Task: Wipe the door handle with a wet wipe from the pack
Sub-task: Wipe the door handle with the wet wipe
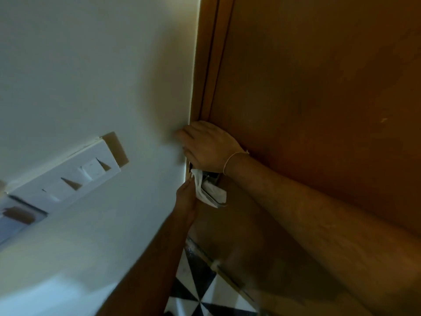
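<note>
The metal door handle (214, 180) sits at the left edge of the brown wooden door (307, 87), mostly covered by a crumpled white wet wipe (210, 193). My left hand (186, 198) reaches up from below and pinches the wipe against the handle. My right hand (208, 145), with a thin thread around the wrist, lies flat just above the handle. Its fingers stretch over the door's edge towards the wall. The pack of wipes is out of view.
A white wall (91, 65) runs along the left and carries a white switch panel (75, 176). The brown door frame (206, 65) stands between wall and door. Black-and-white patterned floor tiles (200, 290) show below, beside the door's threshold.
</note>
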